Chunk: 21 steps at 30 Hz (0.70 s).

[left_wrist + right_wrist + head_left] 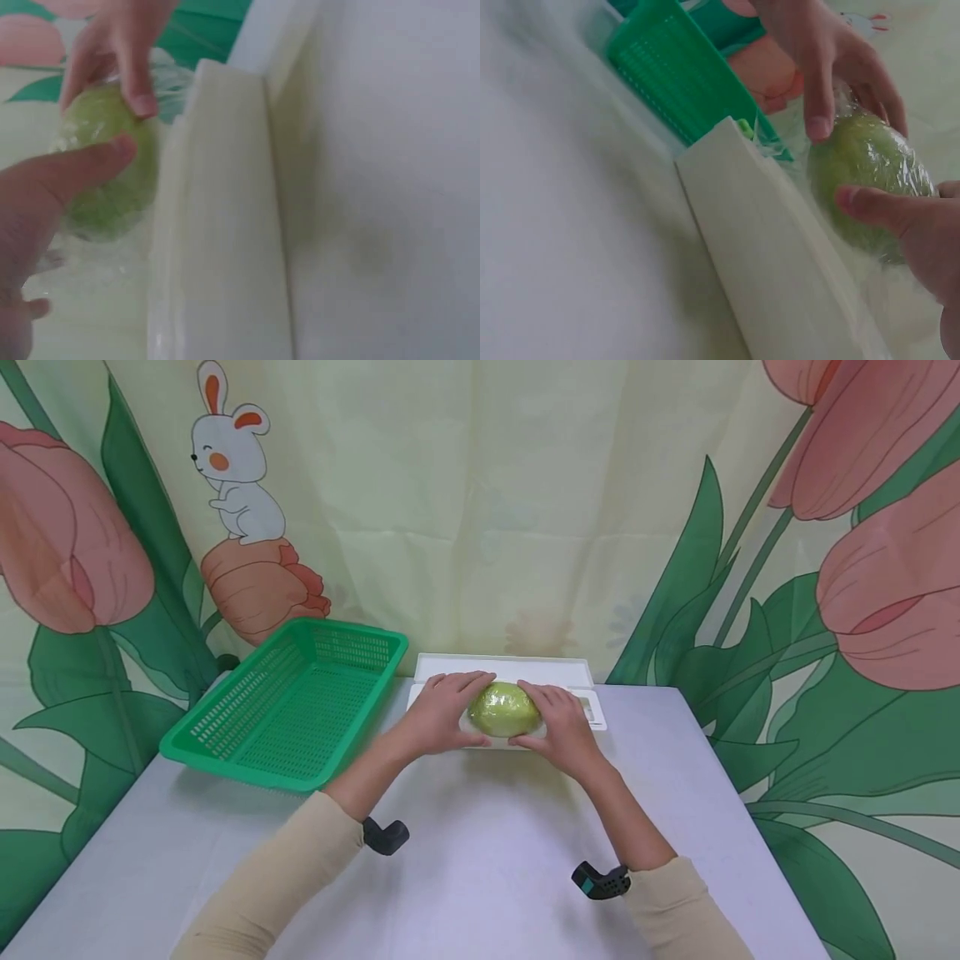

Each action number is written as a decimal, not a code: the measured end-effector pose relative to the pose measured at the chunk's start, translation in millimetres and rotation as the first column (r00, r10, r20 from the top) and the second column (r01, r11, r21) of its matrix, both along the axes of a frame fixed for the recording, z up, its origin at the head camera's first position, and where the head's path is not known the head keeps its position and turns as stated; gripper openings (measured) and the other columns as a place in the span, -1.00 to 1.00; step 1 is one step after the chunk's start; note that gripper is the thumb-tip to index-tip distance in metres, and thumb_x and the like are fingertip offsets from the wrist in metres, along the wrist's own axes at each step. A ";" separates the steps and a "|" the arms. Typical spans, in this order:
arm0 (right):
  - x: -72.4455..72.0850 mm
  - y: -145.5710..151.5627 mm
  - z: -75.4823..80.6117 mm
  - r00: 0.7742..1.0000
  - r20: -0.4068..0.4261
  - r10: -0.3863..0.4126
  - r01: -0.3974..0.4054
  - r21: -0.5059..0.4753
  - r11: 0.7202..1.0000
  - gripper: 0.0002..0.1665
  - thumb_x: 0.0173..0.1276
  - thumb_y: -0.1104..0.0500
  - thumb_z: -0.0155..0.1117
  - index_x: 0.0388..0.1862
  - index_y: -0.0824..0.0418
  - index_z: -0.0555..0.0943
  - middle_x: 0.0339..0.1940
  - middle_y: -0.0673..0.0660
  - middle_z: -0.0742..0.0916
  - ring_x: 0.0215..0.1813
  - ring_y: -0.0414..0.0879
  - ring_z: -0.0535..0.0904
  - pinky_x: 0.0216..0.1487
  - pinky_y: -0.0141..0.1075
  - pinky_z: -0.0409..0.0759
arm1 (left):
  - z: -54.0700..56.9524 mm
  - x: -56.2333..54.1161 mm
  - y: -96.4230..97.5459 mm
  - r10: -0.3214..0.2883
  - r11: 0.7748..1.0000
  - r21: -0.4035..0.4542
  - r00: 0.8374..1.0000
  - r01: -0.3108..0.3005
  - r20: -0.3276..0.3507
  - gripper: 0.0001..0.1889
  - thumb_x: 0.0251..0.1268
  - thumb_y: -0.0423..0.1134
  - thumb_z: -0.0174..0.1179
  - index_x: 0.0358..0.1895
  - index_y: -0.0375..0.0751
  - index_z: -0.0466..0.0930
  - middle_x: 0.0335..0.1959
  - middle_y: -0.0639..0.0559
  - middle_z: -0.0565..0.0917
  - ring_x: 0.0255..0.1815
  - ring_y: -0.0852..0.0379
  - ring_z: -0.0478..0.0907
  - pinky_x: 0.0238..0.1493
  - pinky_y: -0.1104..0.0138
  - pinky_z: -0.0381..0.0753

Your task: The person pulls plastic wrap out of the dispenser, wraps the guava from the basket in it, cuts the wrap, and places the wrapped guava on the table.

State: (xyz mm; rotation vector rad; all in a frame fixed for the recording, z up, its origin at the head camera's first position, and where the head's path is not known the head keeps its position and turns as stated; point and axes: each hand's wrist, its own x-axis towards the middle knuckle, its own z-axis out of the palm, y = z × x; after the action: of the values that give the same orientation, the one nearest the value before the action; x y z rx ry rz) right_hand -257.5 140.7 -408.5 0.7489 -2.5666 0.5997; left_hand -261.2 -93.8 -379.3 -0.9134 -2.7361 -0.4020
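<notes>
A rounded green fruit [504, 710] wrapped in shiny clear plastic film is held between both hands, over a long white box [504, 670] at the back of the table. My left hand [441, 714] grips its left side, thumb toward me and fingers over the far side. From the right, my right hand [561, 727] grips it the same way. In the right wrist view, both thumbs press on the wrapped fruit [866, 169]. Clear film stretches beside the fruit, along the edge of the white box [225, 217] in the left wrist view.
A green plastic basket [281, 714] with slotted walls stands left of the white box. A white cloth [480, 860] covers the table. Right behind it hangs a curtain [450, 527] printed with tulips and a rabbit.
</notes>
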 end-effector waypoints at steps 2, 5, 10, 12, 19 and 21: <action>-1.6 1.3 1.3 1.000 0.027 0.003 -0.003 -0.008 1.000 0.06 -0.08 -0.10 0.61 0.41 0.07 0.34 0.17 0.15 0.61 0.26 0.09 0.46 0.33 0.14 0.37 | -5.7 2.8 2.2 0.014 0.999 -0.040 0.992 -0.019 -0.124 0.01 -0.12 0.19 0.47 0.45 -0.04 0.21 0.38 0.00 0.41 0.39 -0.02 0.33 0.40 -0.13 0.25; -3.7 2.9 3.8 0.997 0.078 0.011 -0.010 -0.012 1.000 0.08 -0.06 -0.11 0.59 0.44 0.07 0.31 0.20 0.16 0.61 0.27 0.10 0.46 0.30 0.16 0.38 | -16.1 4.9 5.4 0.050 0.996 -0.063 0.966 -0.068 -0.254 -0.01 -0.13 0.17 0.49 0.43 -0.04 0.23 0.36 0.01 0.42 0.36 -0.01 0.34 0.41 -0.15 0.23; -5.7 4.1 8.1 0.983 0.180 0.027 -0.025 -0.015 1.000 0.09 -0.01 -0.14 0.55 0.47 0.07 0.27 0.29 0.15 0.58 0.32 0.12 0.42 0.32 0.18 0.34 | -30.6 4.0 8.8 0.102 0.994 -0.009 0.941 -0.111 -0.323 -0.03 -0.15 0.12 0.52 0.39 -0.04 0.26 0.29 0.01 0.47 0.30 0.01 0.39 0.39 -0.11 0.28; -6.7 4.0 8.9 0.976 0.215 0.030 -0.026 -0.021 0.999 0.08 0.01 -0.14 0.54 0.48 0.07 0.26 0.31 0.15 0.56 0.34 0.12 0.41 0.34 0.18 0.32 | -34.1 2.9 9.1 0.109 0.994 0.019 0.941 -0.108 -0.322 -0.06 -0.14 0.09 0.52 0.38 -0.05 0.28 0.27 0.00 0.49 0.28 0.02 0.42 0.38 -0.10 0.30; -8.4 4.0 5.1 0.978 0.210 0.015 -0.007 -0.038 0.999 0.11 -0.02 -0.14 0.56 0.47 0.05 0.25 0.36 0.15 0.52 0.38 0.12 0.38 0.36 0.19 0.31 | -37.1 -4.7 8.1 0.100 0.993 0.084 0.964 -0.082 -0.246 -0.12 -0.10 0.04 0.51 0.36 -0.04 0.30 0.24 -0.01 0.51 0.29 0.03 0.43 0.38 -0.08 0.30; -9.5 3.0 0.8 0.987 0.160 0.006 -0.002 -0.026 1.000 0.14 -0.07 -0.16 0.59 0.47 0.05 0.25 0.37 0.14 0.50 0.40 0.10 0.36 0.38 0.17 0.30 | -37.7 -8.1 7.0 0.098 0.992 0.103 0.975 -0.078 -0.199 -0.12 -0.09 0.04 0.51 0.36 -0.03 0.30 0.25 0.00 0.51 0.30 0.03 0.42 0.39 -0.07 0.28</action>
State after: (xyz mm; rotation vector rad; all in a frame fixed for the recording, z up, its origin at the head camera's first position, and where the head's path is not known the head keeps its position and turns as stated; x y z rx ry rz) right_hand -267.0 143.7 -407.6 0.7243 -2.6982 0.7195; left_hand -269.4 -86.7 -417.1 -0.7608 -2.5367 -0.3940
